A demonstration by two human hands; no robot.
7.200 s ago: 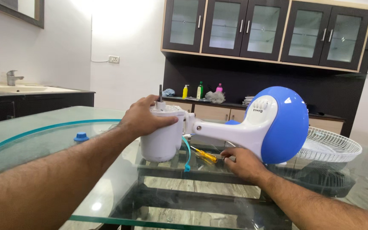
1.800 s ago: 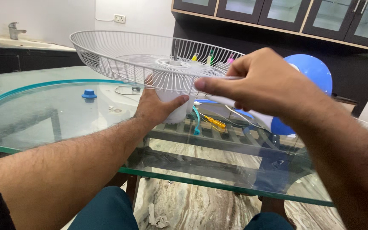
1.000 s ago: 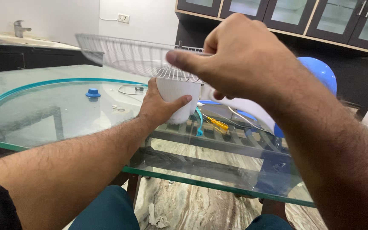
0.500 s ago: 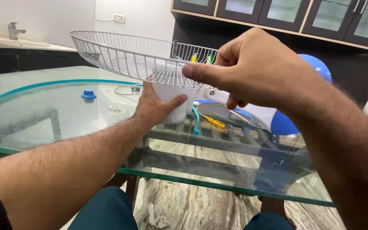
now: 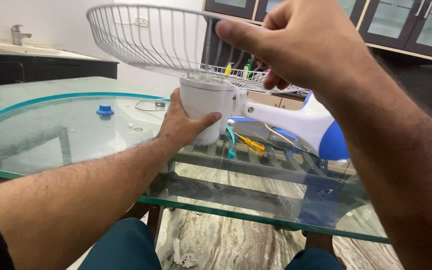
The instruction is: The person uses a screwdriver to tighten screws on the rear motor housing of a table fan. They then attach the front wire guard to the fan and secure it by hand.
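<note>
Clear glass tabletop [image 5: 51, 145] with greenish edges, over a slatted dark frame and a marbled stone floor. Behind: dark cabinets with glass doors [image 5: 416, 25], white wall, dark counter with pale top and a tap [image 5: 18, 35] at far left. On the glass: thin teal plastic ring [image 5: 51, 98] in a wide curve, small blue round cap [image 5: 105, 109], yellow-handled screwdriver [image 5: 252, 144]. Left hand [image 5: 181, 125] wrapped firmly around smooth white cylindrical plastic motor housing [image 5: 207, 107] standing on the table, joined to a glossy white-and-blue fan stand [image 5: 311, 127]. Right hand [image 5: 301, 47] raised close to the camera, thumb and fingers pinched on rim of round white wire fan guard [image 5: 151, 42], held tilted directly above the housing, just touching its top.
</note>
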